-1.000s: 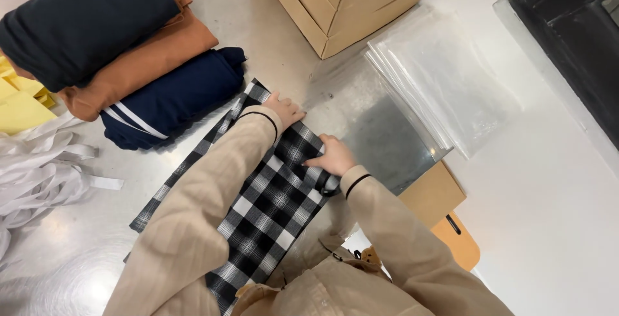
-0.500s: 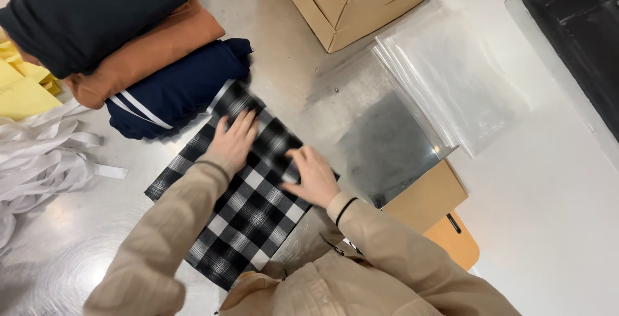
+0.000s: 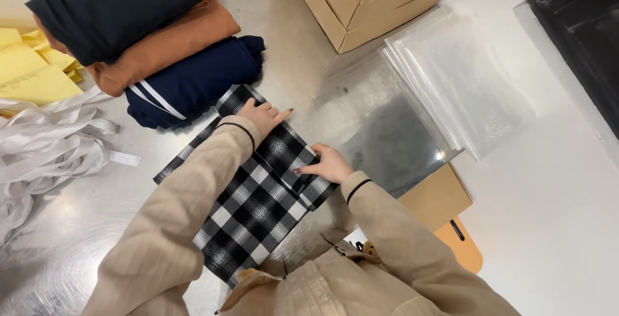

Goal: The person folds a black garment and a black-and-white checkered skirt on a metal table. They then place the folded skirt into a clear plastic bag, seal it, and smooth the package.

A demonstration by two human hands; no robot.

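Note:
A folded black-and-white checked cloth (image 3: 258,206) lies flat on the steel table (image 3: 84,245) in front of me. My left hand (image 3: 263,115) rests palm down on its far corner, fingers together and pointing right. My right hand (image 3: 329,164) presses on the cloth's right edge, fingers pointing left across the fabric. Neither hand lifts the cloth. Both arms are in beige sleeves, and the left sleeve hides part of the cloth.
Folded garments are stacked at the far left: black (image 3: 116,6), rust orange (image 3: 174,42) and navy with white stripes (image 3: 193,80). White straps (image 3: 45,155) and yellow sheets (image 3: 32,71) lie at left. Clear plastic bags (image 3: 458,80), a cardboard box (image 3: 367,0) and brown card (image 3: 438,197) lie right.
Both hands slid outward over the checked cloth: the left one to its far corner, the right one to its right edge.

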